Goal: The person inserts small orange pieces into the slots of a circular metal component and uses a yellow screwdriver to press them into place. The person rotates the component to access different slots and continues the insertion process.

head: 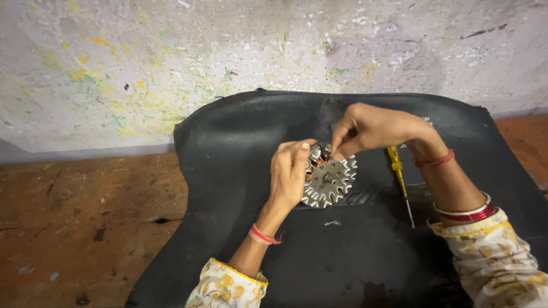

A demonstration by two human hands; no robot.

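Item: toothed metal stator core [330,181], round, silver, with copper winding visible at its upper left slots. Location: centre of the black rubber mat [228,171], lying roughly flat with its face up.

Left hand [289,174]: at 9 o'clock of the core, fingers closed on its rim, steadying it.

Right hand [371,128]: at 1 o'clock, fingertips pinched narrow over the upper slots; what they pinch cannot be told.

Yellow-handled screwdriver [399,182]: at 3 o'clock, just beside the core, untouched.

Handling note: best done with the rim held firmly and the pinch kept low at the slot.

Orientation: disc has no long axis; central shaft points up towards the camera.
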